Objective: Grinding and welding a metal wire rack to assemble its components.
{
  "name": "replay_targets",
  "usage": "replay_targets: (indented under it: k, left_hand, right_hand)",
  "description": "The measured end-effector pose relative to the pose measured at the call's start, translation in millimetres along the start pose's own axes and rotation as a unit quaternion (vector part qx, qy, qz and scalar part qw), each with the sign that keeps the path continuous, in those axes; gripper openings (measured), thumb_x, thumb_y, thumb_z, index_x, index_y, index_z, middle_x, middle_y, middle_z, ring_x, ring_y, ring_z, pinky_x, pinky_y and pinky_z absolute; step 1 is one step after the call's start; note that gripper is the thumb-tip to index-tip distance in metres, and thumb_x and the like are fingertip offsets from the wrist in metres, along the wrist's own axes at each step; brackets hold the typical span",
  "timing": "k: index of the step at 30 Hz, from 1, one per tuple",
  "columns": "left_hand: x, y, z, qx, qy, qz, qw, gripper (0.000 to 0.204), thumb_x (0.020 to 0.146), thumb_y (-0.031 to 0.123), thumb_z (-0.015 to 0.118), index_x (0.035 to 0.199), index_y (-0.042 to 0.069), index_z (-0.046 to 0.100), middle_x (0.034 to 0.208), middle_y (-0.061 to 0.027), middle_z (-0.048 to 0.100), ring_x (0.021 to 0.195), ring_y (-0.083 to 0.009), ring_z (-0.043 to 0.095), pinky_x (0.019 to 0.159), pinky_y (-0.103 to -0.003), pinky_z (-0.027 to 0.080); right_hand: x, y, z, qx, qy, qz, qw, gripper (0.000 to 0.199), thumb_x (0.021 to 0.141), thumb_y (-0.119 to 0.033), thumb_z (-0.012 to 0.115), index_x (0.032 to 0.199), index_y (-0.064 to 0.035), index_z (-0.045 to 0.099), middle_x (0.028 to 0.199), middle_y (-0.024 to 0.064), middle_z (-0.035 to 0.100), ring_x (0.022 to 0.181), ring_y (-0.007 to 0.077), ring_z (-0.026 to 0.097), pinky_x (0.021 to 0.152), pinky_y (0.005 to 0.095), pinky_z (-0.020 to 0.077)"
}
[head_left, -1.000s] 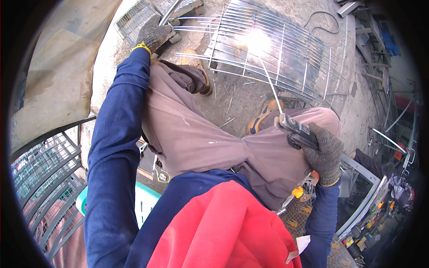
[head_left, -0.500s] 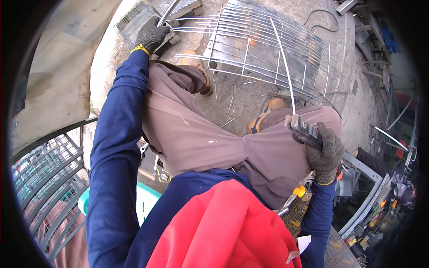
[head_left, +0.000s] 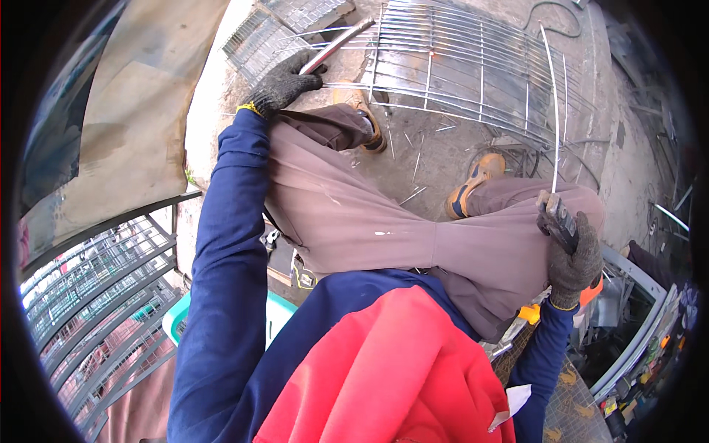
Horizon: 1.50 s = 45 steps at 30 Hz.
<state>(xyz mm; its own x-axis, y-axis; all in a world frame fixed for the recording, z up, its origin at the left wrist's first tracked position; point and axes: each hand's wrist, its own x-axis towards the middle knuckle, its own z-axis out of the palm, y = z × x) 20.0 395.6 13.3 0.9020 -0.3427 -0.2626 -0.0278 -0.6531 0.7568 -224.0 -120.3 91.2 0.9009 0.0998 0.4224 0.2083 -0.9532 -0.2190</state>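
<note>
My left hand (head_left: 286, 85), in a dark knit glove, is closed around a shiny metal bar (head_left: 336, 46), whose far end reaches to the left edge of a metal rod grid (head_left: 454, 88). The bar's exact kind does not show. In my gloved right hand (head_left: 574, 260) is a dark welding electrode holder (head_left: 559, 221), by my right knee. A long pale welding rod (head_left: 555, 118) stands up from its jaws, the tip near the grid's right part. The grid lies over a flat metal sheet (head_left: 402, 77) on the ground, with a small faint glow on one crossbar.
Smaller mesh panels (head_left: 255, 40) lie at the far left. Metal offcuts (head_left: 415, 193) litter the ground between my boots. A cable (head_left: 554, 9) curls at the far right. A dark slatted metal frame (head_left: 111, 295) and a teal-rimmed container (head_left: 176, 316) stand at the left.
My left hand's bar has swung down toward the grid's left edge. The welding rod has moved right and stands more upright. The bright spark on the grid has faded; the whole view has shifted.
</note>
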Motion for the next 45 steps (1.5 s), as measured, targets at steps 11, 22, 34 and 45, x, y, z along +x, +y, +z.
replay_targets:
  k: [11, 22, 34, 45]
  left_hand:
    - [10, -7, 7, -0.032, -0.017, -0.006, 0.999, 0.035, 0.085, 0.012, 0.066, 0.119, 0.007, 0.062, 0.092, -0.0018, 0.066, 0.084, -0.0118, 0.059, 0.076, -0.028, 0.048]
    - [14, -1, 9, 0.003, 0.07, -0.021, 0.997, 0.026, 0.083, 0.013, 0.067, 0.109, 0.008, 0.065, 0.084, -0.0025, 0.064, 0.073, -0.0118, 0.057, 0.069, -0.029, 0.048]
    - [10, 10, 14, 0.08, 0.072, 0.002, 0.994, 0.025, 0.087, 0.016, 0.066, 0.11, 0.008, 0.063, 0.084, -0.0069, 0.063, 0.075, -0.0152, 0.059, 0.069, -0.031, 0.048]
    - [8, 23, 17, 0.153, 0.074, 0.017, 0.985, 0.032, 0.086, 0.02, 0.065, 0.116, 0.01, 0.06, 0.107, -0.0171, 0.065, 0.101, -0.0329, 0.063, 0.087, -0.04, 0.048]
  right_hand:
    - [-13, -3, 0, -0.012, 0.091, 0.082, 0.992, 0.052, 0.067, -0.016, 0.081, 0.115, -0.005, 0.065, 0.087, 0.0119, 0.068, 0.074, 0.0293, 0.068, 0.066, 0.0376, 0.053]
    - [-17, 2, 3, -0.033, 0.104, 0.073, 0.991, 0.051, 0.069, -0.019, 0.083, 0.115, -0.004, 0.065, 0.087, 0.013, 0.069, 0.073, 0.0295, 0.069, 0.065, 0.0369, 0.0537]
    - [-15, -1, 2, -0.032, 0.093, 0.078, 0.992, 0.052, 0.068, -0.017, 0.082, 0.116, -0.0039, 0.065, 0.089, 0.0139, 0.068, 0.072, 0.0292, 0.068, 0.065, 0.0368, 0.0533]
    - [-15, -2, 0, -0.017, 0.072, 0.098, 0.992, 0.054, 0.068, -0.017, 0.082, 0.117, -0.0031, 0.064, 0.093, 0.0157, 0.069, 0.074, 0.0307, 0.069, 0.066, 0.037, 0.0535]
